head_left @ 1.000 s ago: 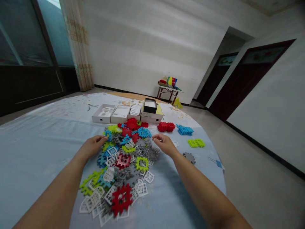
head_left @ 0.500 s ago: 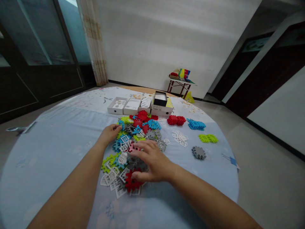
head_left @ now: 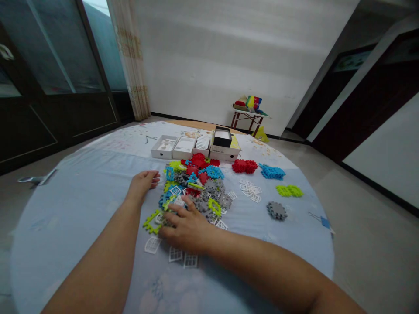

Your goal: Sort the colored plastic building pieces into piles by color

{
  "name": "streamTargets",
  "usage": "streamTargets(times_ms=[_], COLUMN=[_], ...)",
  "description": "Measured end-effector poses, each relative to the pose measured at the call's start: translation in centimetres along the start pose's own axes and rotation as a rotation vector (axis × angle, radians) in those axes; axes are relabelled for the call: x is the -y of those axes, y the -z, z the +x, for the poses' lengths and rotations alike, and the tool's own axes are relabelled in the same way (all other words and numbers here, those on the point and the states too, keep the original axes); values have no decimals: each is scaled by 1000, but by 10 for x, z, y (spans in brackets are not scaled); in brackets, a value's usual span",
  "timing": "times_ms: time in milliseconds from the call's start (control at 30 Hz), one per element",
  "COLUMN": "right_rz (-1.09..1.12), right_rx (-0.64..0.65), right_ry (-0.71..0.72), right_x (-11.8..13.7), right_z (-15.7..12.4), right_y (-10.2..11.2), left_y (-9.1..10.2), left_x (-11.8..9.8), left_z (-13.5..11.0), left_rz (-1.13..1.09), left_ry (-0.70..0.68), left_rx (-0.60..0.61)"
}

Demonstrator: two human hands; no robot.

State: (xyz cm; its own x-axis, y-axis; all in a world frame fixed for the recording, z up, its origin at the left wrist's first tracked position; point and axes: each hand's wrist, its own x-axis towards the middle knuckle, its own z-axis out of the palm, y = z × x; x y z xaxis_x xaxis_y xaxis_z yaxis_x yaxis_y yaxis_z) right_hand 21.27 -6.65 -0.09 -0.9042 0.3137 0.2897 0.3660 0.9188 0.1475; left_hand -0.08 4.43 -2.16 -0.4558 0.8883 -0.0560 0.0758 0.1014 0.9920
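Note:
A mixed pile of plastic interlocking building pieces [head_left: 214,188] in red, blue, lime green, grey and white lies mid-table. My right hand [head_left: 190,224] is palm down over its near part, fingers apart, covering some pieces; no held piece shows. A lime green frame piece [head_left: 151,223] lies just left of its fingers. White window-lattice pieces [head_left: 176,254] lie on the cloth below that hand. My left hand [head_left: 143,185] rests at the pile's left side, fingers loosely bent, with nothing seen in them. A blue piece [head_left: 170,173] is to its right, apart from it.
Sorted groups stand to the right: red pieces [head_left: 244,166], blue pieces [head_left: 272,171], lime green pieces [head_left: 289,190], white lattices [head_left: 250,190] and a grey stack [head_left: 276,210]. White open boxes [head_left: 163,154] and a black box [head_left: 223,142] are behind the pile. A blue clip [head_left: 324,222] grips the cloth's right edge.
My right hand has swept left and slightly down across the near pile, shifting pieces; a lime green ring now shows right of it. My left hand has drawn back left from the pile.

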Motion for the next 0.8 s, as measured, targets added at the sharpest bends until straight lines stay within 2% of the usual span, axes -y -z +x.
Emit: streamTargets(times_ms=[167, 267, 367, 467, 567, 667, 800], right_rz=[-74, -87, -52, 56, 183, 215, 228], right_rx=[-29, -81, -173, -217, -191, -181, -101], right_ry=[-82, -231, -378, -366, -322, -487, -805], right_x=[-48, -76, -88, -78, -62, -60, -76], right_z=[12, 16, 11, -8, -39, -75, -109], right_y=[-5, -3, 4, 12, 17, 17, 10], left_y=[-4, -5, -5, -5, -5, -7, -10], left_x=[0, -1, -1, 0, 4, 9, 15], left_z=[-2, -4, -4, -3, -2, 2, 5], left_rz=[-10, 5, 26, 57, 99, 143, 191], left_ry=[-24, -32, -42, -50, -70, -105, -151], left_rx=[-5, 4, 6, 9, 25, 38, 37])
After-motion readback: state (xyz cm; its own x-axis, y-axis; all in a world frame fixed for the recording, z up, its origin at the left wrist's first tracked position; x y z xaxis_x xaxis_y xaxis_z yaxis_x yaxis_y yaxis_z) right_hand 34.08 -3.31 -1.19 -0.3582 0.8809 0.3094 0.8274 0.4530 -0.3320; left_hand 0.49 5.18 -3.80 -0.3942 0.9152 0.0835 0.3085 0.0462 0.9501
